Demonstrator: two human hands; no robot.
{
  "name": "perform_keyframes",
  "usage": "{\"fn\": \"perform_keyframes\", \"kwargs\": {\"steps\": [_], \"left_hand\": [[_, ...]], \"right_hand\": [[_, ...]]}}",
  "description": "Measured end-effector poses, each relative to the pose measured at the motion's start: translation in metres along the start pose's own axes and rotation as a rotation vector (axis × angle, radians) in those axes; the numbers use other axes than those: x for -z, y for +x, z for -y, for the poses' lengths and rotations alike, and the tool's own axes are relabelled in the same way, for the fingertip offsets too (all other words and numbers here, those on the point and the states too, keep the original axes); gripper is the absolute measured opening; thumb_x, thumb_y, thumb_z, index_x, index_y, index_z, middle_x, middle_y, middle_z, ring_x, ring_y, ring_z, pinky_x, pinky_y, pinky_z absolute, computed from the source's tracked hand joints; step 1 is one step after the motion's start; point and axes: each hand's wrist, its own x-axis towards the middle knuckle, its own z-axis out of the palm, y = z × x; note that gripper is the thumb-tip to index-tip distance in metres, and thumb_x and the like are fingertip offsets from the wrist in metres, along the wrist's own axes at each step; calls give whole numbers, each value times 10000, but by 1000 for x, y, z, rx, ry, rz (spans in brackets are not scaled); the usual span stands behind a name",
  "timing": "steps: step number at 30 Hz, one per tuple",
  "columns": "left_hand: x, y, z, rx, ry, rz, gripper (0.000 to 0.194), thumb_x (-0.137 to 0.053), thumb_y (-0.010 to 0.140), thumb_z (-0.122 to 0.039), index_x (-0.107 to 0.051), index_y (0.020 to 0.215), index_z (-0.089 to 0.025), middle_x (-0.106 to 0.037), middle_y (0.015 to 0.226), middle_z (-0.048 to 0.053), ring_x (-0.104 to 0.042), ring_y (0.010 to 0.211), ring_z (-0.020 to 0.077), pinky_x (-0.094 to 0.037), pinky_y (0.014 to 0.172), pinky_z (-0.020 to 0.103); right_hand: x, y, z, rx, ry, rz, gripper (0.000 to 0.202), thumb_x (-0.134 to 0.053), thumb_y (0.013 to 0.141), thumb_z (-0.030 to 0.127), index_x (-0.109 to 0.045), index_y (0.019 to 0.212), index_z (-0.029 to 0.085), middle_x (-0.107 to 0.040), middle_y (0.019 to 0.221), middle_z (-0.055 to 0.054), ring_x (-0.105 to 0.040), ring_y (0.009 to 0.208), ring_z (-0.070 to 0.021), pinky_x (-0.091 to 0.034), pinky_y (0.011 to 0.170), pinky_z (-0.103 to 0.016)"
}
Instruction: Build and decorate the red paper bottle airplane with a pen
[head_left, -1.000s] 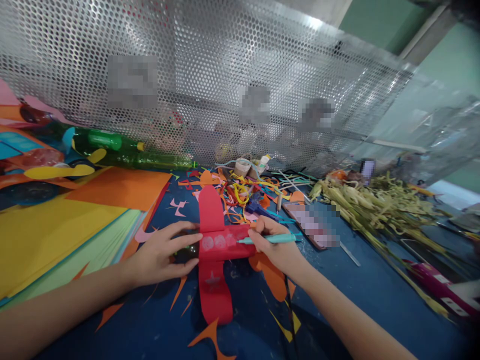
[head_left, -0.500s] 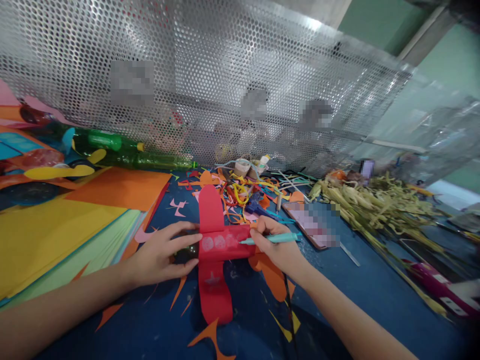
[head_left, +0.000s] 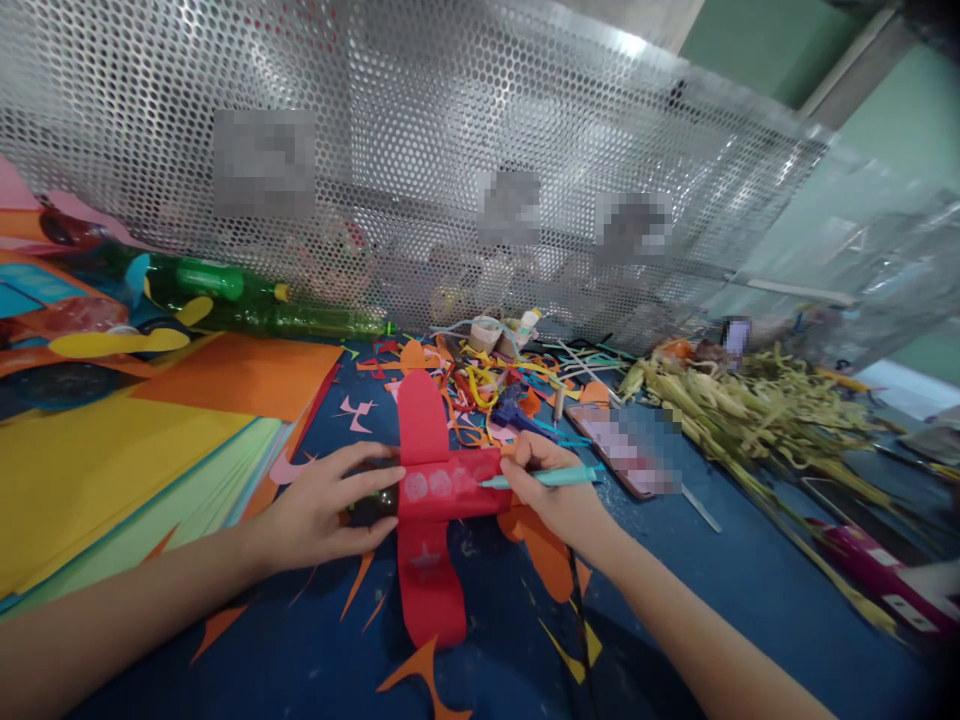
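Note:
A red paper airplane [head_left: 480,500] lies in front of me, with wings running away from and toward me, pale round marks on its body and a pale star on the near wing. My left hand [head_left: 330,505] grips its dark, shiny left end, which looks like part of a bottle. Pinched in my right hand [head_left: 551,490] is a light-blue marker [head_left: 559,477]; its tip touches the red body beside the round marks. Orange cut paper [head_left: 544,550] sits at the airplane's right end, partly under my right hand.
Coloured paper sheets [head_left: 120,470] are stacked at left, with green bottles [head_left: 300,318] behind. Paper scraps and a blue glue gun [head_left: 517,412] lie beyond the airplane. To the right are a phone [head_left: 619,450] and dried husks [head_left: 750,410]. A perforated metal panel [head_left: 420,130] stands at the back.
Almost nothing differs. My left hand keeps its grip on the airplane, and the marker tip in my right hand stays at nearly the same spot on the red body.

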Motion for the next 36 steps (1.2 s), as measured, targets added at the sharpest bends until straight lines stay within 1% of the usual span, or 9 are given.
{"fn": "perform_keyframes", "kwargs": {"steps": [4, 9, 13, 18, 22, 26, 30, 34, 36], "left_hand": [[-1, -1, 1, 9, -5, 14, 394, -601, 812, -224, -531, 1199, -227, -571, 1165, 116, -608, 1058, 218, -555, 829, 311], [-2, -3, 2, -1, -10, 25, 403, -603, 814, -221, -521, 1209, -221, -557, 1178, 120, -595, 1073, 220, -548, 843, 325], [-1, -2, 2, -1, -9, 12, 393, -604, 812, -217, -533, 1198, -208, -563, 1169, 121, -599, 1067, 224, -551, 842, 324], [-2, -1, 2, -9, -6, 21, 380, -601, 816, -216, -534, 1190, -199, -558, 1170, 128, -598, 1067, 222, -551, 838, 325], [-2, -2, 2, -4, -6, 20, 388, -607, 811, -215, -538, 1192, -198, -562, 1173, 130, -598, 1072, 226, -550, 840, 321], [-2, -3, 2, 0, -5, 8, 396, -618, 799, -214, -549, 1189, -208, -573, 1166, 121, -605, 1060, 225, -551, 838, 316], [-2, -2, 2, -2, -1, 10, 394, -614, 803, -219, -546, 1190, -203, -568, 1172, 125, -603, 1064, 224, -550, 841, 319], [-1, -2, 2, -5, -6, 12, 388, -605, 812, -227, -539, 1194, -215, -566, 1171, 119, -603, 1063, 220, -554, 835, 321], [0, -2, 1, -2, -16, 10, 391, -604, 811, -221, -538, 1197, -218, -566, 1171, 117, -604, 1061, 218, -554, 832, 316]], "right_hand": [[0, -1, -1, 7, -38, -46, 263, -533, 838, 275, -376, 634, 219, -380, 548, 64, -339, 494, -97, -283, 481, -228], [0, -1, -3, 6, -23, 5, 273, -535, 837, 278, -371, 626, 218, -389, 548, 64, -347, 494, -97, -290, 488, -227], [1, -1, -2, 26, -55, -42, 262, -533, 838, 272, -380, 633, 216, -380, 556, 65, -339, 508, -99, -285, 494, -227], [0, 0, 0, 15, -33, 0, 277, -532, 830, 271, -359, 619, 220, -387, 547, 65, -342, 490, -96, -289, 484, -228], [0, 0, -2, 9, -48, -43, 273, -535, 836, 290, -368, 631, 219, -385, 542, 65, -344, 491, -96, -285, 483, -226], [1, 0, -4, -6, -5, 1, 282, -533, 830, 286, -354, 622, 219, -381, 545, 65, -341, 489, -93, -285, 475, -223], [1, 0, -3, 4, -25, -50, 277, -533, 834, 289, -364, 627, 218, -350, 546, 70, -327, 490, -93, -278, 476, -222], [0, 1, -2, 0, -11, -3, 281, -535, 828, 274, -360, 616, 218, -384, 544, 65, -343, 487, -94, -285, 475, -224], [0, 1, -3, 3, -5, -15, 280, -531, 828, 265, -357, 615, 219, -365, 537, 69, -325, 483, -94, -274, 468, -224]]}}
